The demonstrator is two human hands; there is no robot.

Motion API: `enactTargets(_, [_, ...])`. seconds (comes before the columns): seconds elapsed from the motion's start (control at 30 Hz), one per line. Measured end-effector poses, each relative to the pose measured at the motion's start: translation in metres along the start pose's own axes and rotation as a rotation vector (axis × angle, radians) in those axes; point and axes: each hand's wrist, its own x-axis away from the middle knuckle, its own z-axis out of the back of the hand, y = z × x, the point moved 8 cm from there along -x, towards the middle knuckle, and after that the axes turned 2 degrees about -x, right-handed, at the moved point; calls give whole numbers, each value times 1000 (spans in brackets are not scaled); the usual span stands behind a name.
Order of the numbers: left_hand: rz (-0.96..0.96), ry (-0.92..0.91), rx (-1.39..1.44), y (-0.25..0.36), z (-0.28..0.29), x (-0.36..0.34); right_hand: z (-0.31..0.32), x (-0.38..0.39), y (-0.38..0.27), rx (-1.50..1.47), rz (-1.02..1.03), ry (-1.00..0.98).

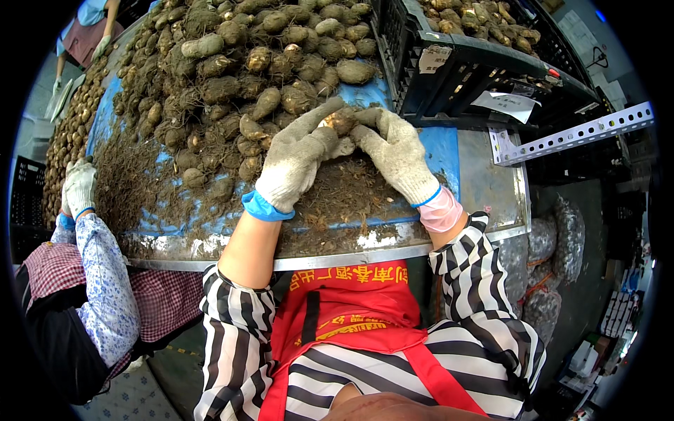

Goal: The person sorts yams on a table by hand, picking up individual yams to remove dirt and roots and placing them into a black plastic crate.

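While your left hand [298,154] had its fingers closed on a tuber [340,121], your right hand [397,151] pressed its thumb and fingertips to the right side, so both grasped the one piece. You held it above the bench [495,200], between the heap [232,91] and the near edge. Below your wrists, root scraps [344,203] littered the blue sheet [441,151].

A light pinch could have let the tuber go: it looked lumpy and dirty, and loose soil might have slid against your gloves [408,172]. Too sharp a twist by either hand might have sent it into the scraps, or off the near edge. The heap rose just past your left knuckles, so a bump there could have brought loose pieces down.

Farther out, the crate [449,88] blocked the bench's far right corner, a paper [507,105] on its side, and left your right hand little room for reaching outward. A metal bar [583,133] jutted across the right edge, with filled bags [540,281] on the floor beyond. Toward the left edge was a co-worker's hand [79,186], well apart from yours; another person [86,38] stood near the far left corner.
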Motion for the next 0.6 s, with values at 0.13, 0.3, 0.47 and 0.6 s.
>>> enactTargets(0.13, [3, -73, 147, -6, 6, -3, 3, 1, -7, 40, 12, 21])
enactTargets(0.3, [-89, 0, -145, 2, 4, -2, 0, 1, -6, -44, 68, 20])
enactTargets(0.47, [-384, 112, -1023, 23, -4, 8, -3, 0, -11, 44, 20, -53])
enactTargets(0.6, [-473, 37, -1187, 21, -12, 10, -4, 3, -7, 256, -35, -47])
